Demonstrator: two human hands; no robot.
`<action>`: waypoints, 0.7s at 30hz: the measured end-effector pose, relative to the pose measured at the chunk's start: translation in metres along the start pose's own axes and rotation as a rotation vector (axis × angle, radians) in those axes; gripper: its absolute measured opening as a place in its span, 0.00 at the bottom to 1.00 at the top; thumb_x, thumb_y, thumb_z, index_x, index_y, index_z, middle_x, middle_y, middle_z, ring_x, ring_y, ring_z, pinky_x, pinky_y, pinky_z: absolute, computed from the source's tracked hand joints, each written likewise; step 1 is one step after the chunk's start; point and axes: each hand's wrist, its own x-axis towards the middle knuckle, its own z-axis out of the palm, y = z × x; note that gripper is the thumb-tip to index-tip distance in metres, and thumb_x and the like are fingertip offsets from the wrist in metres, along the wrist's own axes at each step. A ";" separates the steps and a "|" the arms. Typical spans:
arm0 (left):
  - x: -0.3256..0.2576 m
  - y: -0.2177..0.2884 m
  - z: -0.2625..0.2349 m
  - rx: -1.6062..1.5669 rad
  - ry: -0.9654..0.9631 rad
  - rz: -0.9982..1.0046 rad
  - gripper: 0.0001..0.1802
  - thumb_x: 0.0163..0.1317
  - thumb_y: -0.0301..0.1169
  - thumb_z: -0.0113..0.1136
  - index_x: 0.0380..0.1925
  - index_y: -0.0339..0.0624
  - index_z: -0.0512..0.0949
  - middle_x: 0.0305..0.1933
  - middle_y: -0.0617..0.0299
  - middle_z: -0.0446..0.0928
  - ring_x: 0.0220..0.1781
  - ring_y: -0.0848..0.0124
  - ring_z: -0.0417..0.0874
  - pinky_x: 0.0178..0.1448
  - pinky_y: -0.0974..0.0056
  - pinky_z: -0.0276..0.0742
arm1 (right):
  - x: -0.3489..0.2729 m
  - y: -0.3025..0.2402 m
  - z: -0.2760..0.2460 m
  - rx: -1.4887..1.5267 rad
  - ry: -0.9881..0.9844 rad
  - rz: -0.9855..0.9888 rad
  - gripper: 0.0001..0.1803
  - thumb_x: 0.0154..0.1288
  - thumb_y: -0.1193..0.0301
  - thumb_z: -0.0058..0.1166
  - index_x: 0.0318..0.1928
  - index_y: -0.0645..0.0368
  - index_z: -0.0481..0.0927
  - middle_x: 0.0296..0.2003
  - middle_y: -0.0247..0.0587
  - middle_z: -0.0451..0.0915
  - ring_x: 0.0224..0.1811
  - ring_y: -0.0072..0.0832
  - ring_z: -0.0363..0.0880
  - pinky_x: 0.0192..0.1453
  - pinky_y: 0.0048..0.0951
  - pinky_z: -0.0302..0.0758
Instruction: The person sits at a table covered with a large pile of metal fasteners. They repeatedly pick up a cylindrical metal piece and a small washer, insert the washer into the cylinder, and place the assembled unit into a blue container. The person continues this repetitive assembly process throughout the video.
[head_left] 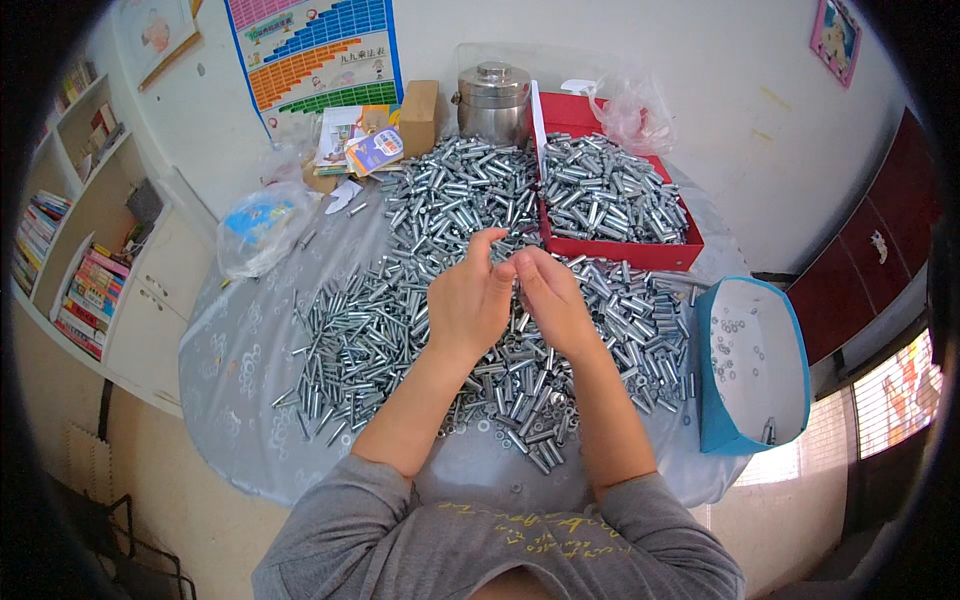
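Note:
My left hand (468,300) and my right hand (553,300) meet above the middle of a large heap of silver metal sleeves and rods (360,325). Both have the fingers bent in and the fingertips close together. The left index finger is crooked upward, and the right thumb points toward the left hand. Whatever is pinched between them is hidden or too small to make out. Small washers and nuts (556,408) lie at the heap's near edge, below my wrists.
A red box (625,252) full of metal sleeves sits behind the heap. At the right stands a blue fabric bin (715,405) with scattered washers inside. Farther back are a steel pot (495,105), a cardboard box (419,115), booklets (375,150) and a plastic bag (265,230).

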 end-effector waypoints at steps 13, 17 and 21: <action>-0.003 -0.006 0.014 -0.050 0.020 0.062 0.41 0.59 0.65 0.28 0.50 0.38 0.66 0.12 0.57 0.71 0.15 0.57 0.75 0.18 0.57 0.65 | 0.000 0.000 -0.003 -0.066 0.120 -0.177 0.11 0.65 0.72 0.46 0.47 0.58 0.72 0.24 0.31 0.72 0.23 0.17 0.66 0.28 0.19 0.64; -0.005 -0.003 0.014 0.042 0.083 0.087 0.45 0.56 0.68 0.28 0.54 0.37 0.63 0.11 0.58 0.69 0.14 0.58 0.74 0.16 0.58 0.64 | -0.003 -0.007 -0.008 -0.097 0.092 -0.024 0.12 0.65 0.73 0.43 0.48 0.58 0.71 0.25 0.33 0.72 0.24 0.18 0.65 0.29 0.20 0.64; -0.006 -0.007 0.017 0.082 0.108 0.191 0.47 0.56 0.68 0.28 0.57 0.35 0.61 0.10 0.60 0.67 0.12 0.60 0.72 0.15 0.60 0.61 | -0.003 -0.003 -0.008 0.001 0.054 -0.059 0.16 0.64 0.74 0.42 0.52 0.58 0.69 0.22 0.30 0.69 0.24 0.16 0.63 0.29 0.19 0.63</action>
